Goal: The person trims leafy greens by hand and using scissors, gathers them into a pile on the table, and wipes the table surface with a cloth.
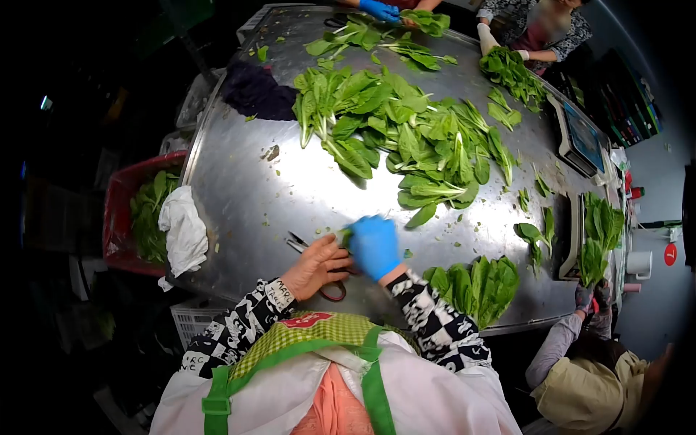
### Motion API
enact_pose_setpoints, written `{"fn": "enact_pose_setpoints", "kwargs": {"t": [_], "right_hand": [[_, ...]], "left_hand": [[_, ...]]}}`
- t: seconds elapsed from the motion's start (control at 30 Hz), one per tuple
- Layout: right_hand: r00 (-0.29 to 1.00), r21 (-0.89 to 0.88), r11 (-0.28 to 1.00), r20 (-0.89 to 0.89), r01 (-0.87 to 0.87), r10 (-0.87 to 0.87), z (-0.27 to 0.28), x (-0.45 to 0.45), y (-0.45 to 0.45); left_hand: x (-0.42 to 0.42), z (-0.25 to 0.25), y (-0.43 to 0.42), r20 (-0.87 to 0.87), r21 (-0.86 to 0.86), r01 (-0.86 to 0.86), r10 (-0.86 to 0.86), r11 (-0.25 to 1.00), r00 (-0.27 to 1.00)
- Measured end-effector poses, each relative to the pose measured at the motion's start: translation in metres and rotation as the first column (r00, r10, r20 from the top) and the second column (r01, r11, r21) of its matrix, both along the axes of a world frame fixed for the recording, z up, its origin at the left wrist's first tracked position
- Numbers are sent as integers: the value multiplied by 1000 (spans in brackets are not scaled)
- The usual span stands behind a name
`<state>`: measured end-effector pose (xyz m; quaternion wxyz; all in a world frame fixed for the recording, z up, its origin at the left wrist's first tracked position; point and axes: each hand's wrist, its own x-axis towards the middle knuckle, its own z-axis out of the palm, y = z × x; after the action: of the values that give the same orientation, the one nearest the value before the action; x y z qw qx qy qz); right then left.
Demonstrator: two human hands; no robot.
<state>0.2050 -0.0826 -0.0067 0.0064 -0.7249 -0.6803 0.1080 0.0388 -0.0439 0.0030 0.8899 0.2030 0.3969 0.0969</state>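
Note:
My left hand [317,267] is bare, palm partly up with its fingers apart, just above the metal table [239,188]. Beside it, my right hand [375,246] wears a blue glove and is closed around a small bit of green leaf [346,238] that shows between the hands. Scissors [333,291] lie under my left hand, the blades pointing up-left and a dark red handle showing below. A large pile of leafy greens [406,130] spreads beyond my hands. Another bunch of leaves [478,288] lies to the right of my right forearm.
A dark cloth [259,90] lies at the back left. A white cloth [183,230] hangs over the left edge by a red bin [119,217] of greens. Scales [580,138] stand at the right. Co-workers' hands handle leaves at the far side and right.

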Motion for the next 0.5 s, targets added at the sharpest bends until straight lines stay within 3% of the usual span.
{"fn": "enact_pose_setpoints", "kwargs": {"t": [0.07, 0.1, 0.17, 0.27, 0.3, 0.33, 0.37, 0.4, 0.43, 0.47, 0.5], "right_hand": [[931, 266, 964, -354, 15, 83, 8, -26, -12], [932, 267, 964, -354, 20, 79, 22, -24, -12], [719, 272, 960, -679, 61, 147, 49, -11, -15], [888, 418, 847, -442, 329, -127, 15, 66, -25], [799, 314, 852, -574, 418, -180, 21, 98, -27], [908, 408, 828, -331, 384, -257, 17, 127, -32], [934, 438, 826, -115, 353, -338, 10, 156, -36], [914, 412, 840, 40, 354, -404, 12, 171, -39], [914, 444, 834, 76, 327, -399, 1, 188, -43], [907, 430, 846, 127, 313, -401, -7, 199, -46], [889, 343, 872, 172, 350, -425, -12, 203, -48]], "left_hand": [[6, 4, 3, 210, 34, -99, 90, 995, 974], [6, -4, 4, 179, 83, -191, 174, 978, 968], [-7, -6, 17, 160, 95, -241, 224, 966, 961], [-43, 16, 53, 59, 239, -485, 486, 841, 872], [-66, 21, 73, 131, 303, -567, 556, 766, 821], [-88, 32, 91, 203, 335, -659, 632, 673, 748], [-112, 46, 111, 316, 301, -779, 713, 550, 626], [-137, 59, 131, 423, 175, -876, 769, 449, 478], [-156, 74, 140, 499, -18, -926, 806, 377, 318], [-166, 97, 142, 470, -364, -881, 876, 304, 108], [-182, 89, 149, 504, -336, -883, 854, 328, 126]]}}
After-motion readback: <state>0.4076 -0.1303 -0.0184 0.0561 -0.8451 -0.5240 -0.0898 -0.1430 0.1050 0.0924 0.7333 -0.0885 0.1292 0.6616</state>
